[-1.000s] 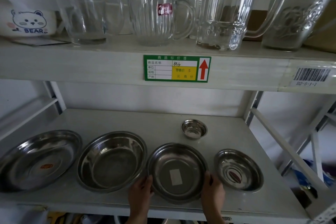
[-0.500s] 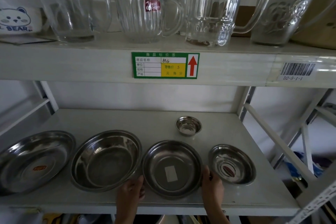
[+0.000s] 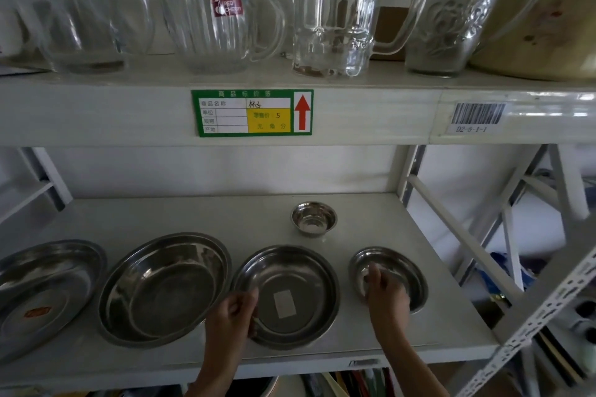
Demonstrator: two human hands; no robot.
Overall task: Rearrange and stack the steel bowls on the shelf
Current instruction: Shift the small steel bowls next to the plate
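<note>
I saw five shiny steel bowls on the lower white metal shelf [image 3: 180,216], and I took the medium round steel bowl with a pale rectangular sticker in its bottom [image 3: 285,296] as my landmark, sitting near the shelf's front edge. The left hand [image 3: 237,313] was curled over that bowl's left rim, fingers closed on the edge. Just to the right of the stickered bowl sat a smaller shallow steel dish [image 3: 406,274]; the right hand [image 3: 385,292] reached over it with fingertips pinched together above its inside, but I could not tell whether they actually gripped the dish or only touched it. Behind the stickered bowl, toward the back wall and slightly right, stood a tiny deep steel cup-bowl [image 3: 313,218], apart from the others. To the left of the stickered bowl, with rims almost touching, lay a larger deep steel bowl [image 3: 164,288], and farther left a wide shallow steel pan with an orange sticker [image 3: 45,293], partly cut off by the frame. Above the stickered bowl, the upper shelf's front edge carried a green price label with a red arrow [image 3: 252,113] and a barcode tag [image 3: 477,116] to its right. On that upper shelf stood clear glass pitchers with handles [image 3: 222,16].
</note>
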